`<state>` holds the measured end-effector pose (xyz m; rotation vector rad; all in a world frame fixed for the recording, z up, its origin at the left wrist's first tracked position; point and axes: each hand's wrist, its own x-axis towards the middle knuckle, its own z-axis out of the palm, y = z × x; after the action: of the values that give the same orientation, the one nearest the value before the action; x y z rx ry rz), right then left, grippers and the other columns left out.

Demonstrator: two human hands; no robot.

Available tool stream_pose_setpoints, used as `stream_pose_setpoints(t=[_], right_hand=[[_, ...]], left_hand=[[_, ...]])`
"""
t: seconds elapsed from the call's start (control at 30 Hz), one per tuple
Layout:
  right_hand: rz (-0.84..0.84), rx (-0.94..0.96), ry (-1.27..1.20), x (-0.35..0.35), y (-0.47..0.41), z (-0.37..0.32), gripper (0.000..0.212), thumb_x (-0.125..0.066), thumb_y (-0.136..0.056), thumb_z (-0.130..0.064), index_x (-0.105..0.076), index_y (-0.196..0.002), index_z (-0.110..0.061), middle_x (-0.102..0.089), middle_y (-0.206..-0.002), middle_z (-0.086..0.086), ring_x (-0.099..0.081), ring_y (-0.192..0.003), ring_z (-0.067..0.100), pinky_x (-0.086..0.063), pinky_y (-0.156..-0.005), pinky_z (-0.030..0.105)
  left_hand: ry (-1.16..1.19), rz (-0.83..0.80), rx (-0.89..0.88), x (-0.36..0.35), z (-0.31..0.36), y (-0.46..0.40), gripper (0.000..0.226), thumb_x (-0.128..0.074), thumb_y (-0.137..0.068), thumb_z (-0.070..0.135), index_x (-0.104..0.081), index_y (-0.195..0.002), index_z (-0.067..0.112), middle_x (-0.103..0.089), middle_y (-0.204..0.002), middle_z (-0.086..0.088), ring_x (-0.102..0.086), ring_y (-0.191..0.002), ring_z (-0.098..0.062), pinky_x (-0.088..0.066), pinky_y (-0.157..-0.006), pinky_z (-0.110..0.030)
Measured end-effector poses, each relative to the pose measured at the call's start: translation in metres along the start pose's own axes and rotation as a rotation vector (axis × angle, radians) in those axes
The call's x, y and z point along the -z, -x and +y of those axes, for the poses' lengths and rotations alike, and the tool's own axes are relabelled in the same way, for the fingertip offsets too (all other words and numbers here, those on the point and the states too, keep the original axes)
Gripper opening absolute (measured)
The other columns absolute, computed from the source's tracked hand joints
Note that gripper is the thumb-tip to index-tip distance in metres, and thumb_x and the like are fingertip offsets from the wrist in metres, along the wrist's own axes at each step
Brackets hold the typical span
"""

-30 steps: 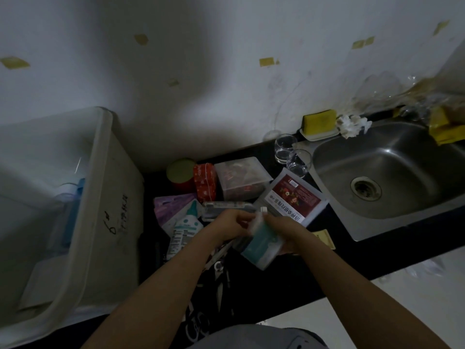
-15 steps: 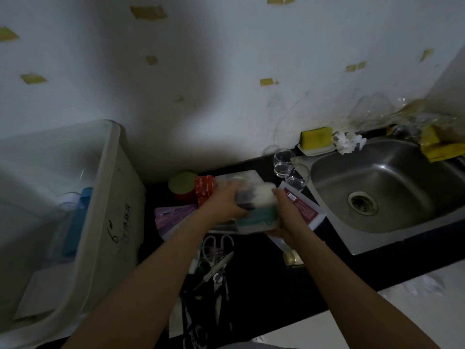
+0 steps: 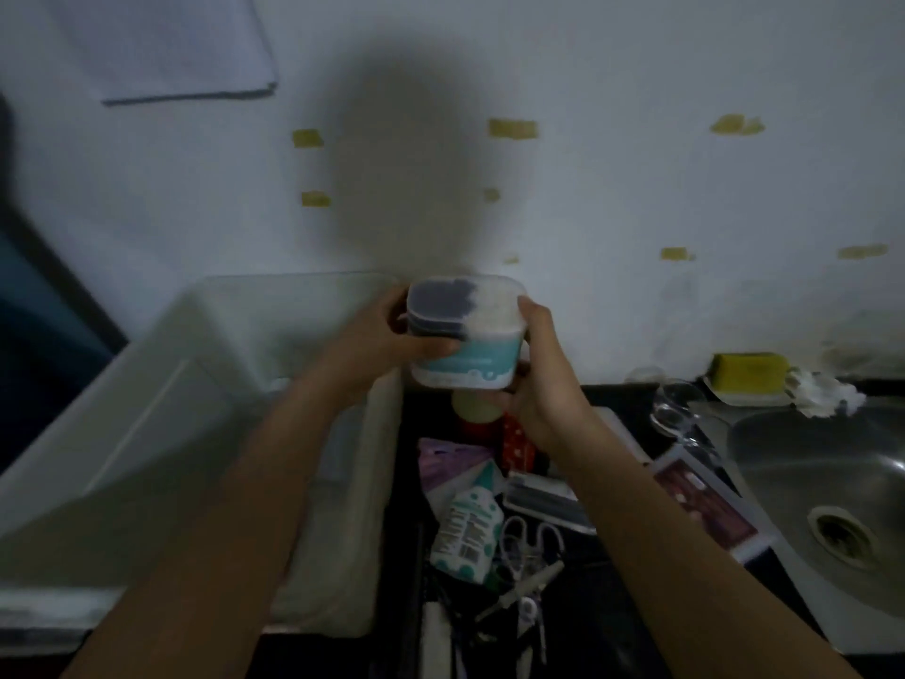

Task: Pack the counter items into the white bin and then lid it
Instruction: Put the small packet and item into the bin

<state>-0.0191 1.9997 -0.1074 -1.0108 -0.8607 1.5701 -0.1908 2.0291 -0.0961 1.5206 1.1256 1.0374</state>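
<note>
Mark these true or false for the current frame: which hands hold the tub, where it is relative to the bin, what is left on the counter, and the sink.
1. Both hands hold the tub. True: the left hand and the right hand each have a grip on a side.
2. The tub already lies inside the bin. False: it is held up in the air, by the bin's right wall.
3. Scissors lie on the counter. True.
4. The sponge sits in the sink. False: it sits behind the sink, by the wall.
5. The bin has its lid on. False: its top is open.
</note>
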Motion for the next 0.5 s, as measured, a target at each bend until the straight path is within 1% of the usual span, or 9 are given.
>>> stream_pose_setpoints(t=[0.03,0.07,0.13,0.2,0.27,0.33,0.37,0.43,0.5], right_hand=[[-0.032,-0.012,0.011,-0.018,-0.001,0.002,0.043,-0.035,-0.097,-0.047,-0.063,-0.107,-0.017,-0.072,-0.095,0.011,-0.071,-0.077,0.019,-0.059,-0.070,0.030],[-0.070,-0.014,0.025,-0.037,-0.004,0.007,0.042,-0.037,-0.096,-0.047,-0.062,-0.112,-0.017,-0.071,-0.101,0.011,-0.071,-0.086,0.022,-0.059,-0.077,0.034],[-0.144,-0.009,0.082,-0.072,-0.009,0.020,0.045,-0.042,-0.093,-0.049,-0.059,-0.122,-0.018,-0.068,-0.115,0.012,-0.066,-0.104,0.028,-0.054,-0.091,0.044],[-0.241,-0.002,0.167,-0.104,-0.016,0.035,0.038,-0.045,-0.092,-0.047,-0.062,-0.114,-0.021,-0.069,-0.112,0.007,-0.067,-0.101,0.024,-0.054,-0.089,0.040],[-0.300,-0.031,0.311,-0.132,-0.020,0.050,0.031,-0.046,-0.092,-0.045,-0.063,-0.104,-0.021,-0.069,-0.106,0.006,-0.067,-0.096,0.023,-0.053,-0.090,0.041],[-0.288,-0.061,0.588,-0.153,-0.028,0.068,0.036,-0.048,-0.091,-0.044,-0.060,-0.108,-0.014,-0.066,-0.108,0.009,-0.065,-0.094,0.025,-0.052,-0.094,0.043],[-0.301,-0.061,0.754,-0.162,-0.030,0.075,0.036,-0.049,-0.093,-0.039,-0.058,-0.113,-0.011,-0.064,-0.109,0.009,-0.063,-0.095,0.025,-0.051,-0.092,0.040],[-0.375,-0.018,1.132,-0.174,-0.037,0.089,0.045,-0.054,-0.093,-0.032,-0.050,-0.129,-0.006,-0.058,-0.123,0.013,-0.058,-0.110,0.028,-0.047,-0.095,0.036],[-0.535,-0.056,1.463,-0.184,-0.040,0.101,0.057,-0.057,-0.092,-0.029,-0.038,-0.140,-0.005,-0.049,-0.137,0.013,-0.049,-0.126,0.029,-0.040,-0.103,0.034]], left_hand=[[-0.013,0.031,-0.014,0.020,0.000,0.007,0.056,-0.083,-0.060,0.003,-0.057,-0.104,0.027,-0.067,-0.102,0.006,-0.066,-0.087,0.002,-0.055,-0.077,-0.015],[-0.028,0.054,-0.023,0.040,0.000,0.016,0.056,-0.080,-0.065,-0.003,-0.055,-0.105,0.029,-0.065,-0.101,0.010,-0.065,-0.085,0.007,-0.053,-0.074,-0.012],[-0.076,0.081,0.003,0.082,-0.001,0.036,0.062,-0.076,-0.070,-0.004,-0.051,-0.115,0.029,-0.062,-0.109,0.014,-0.063,-0.091,0.011,-0.052,-0.074,-0.009],[-0.124,0.078,0.078,0.120,-0.008,0.055,0.075,-0.083,-0.064,0.006,-0.047,-0.127,0.024,-0.059,-0.119,0.009,-0.060,-0.106,0.001,-0.055,-0.082,-0.016],[-0.129,0.074,0.185,0.151,-0.022,0.073,0.085,-0.084,-0.050,0.019,-0.048,-0.126,0.020,-0.058,-0.120,0.003,-0.058,-0.109,-0.010,-0.056,-0.086,-0.026],[-0.140,0.053,0.293,0.173,-0.041,0.087,0.087,-0.082,-0.044,0.021,-0.049,-0.124,0.019,-0.056,-0.120,-0.001,-0.058,-0.108,-0.015,-0.058,-0.085,-0.034],[-0.158,0.035,0.349,0.181,-0.052,0.091,0.085,-0.083,-0.048,0.016,-0.048,-0.126,0.017,-0.055,-0.122,-0.003,-0.057,-0.105,-0.015,-0.058,-0.082,-0.035],[-0.268,-0.027,0.433,0.191,-0.071,0.093,0.075,-0.082,-0.062,0.002,-0.045,-0.126,0.016,-0.054,-0.119,-0.003,-0.057,-0.095,-0.009,-0.059,-0.073,-0.026],[-0.465,-0.152,0.490,0.193,-0.091,0.088,0.061,-0.076,-0.073,0.003,-0.046,-0.124,0.018,-0.056,-0.110,-0.001,-0.057,-0.091,-0.010,-0.057,-0.072,-0.021]])
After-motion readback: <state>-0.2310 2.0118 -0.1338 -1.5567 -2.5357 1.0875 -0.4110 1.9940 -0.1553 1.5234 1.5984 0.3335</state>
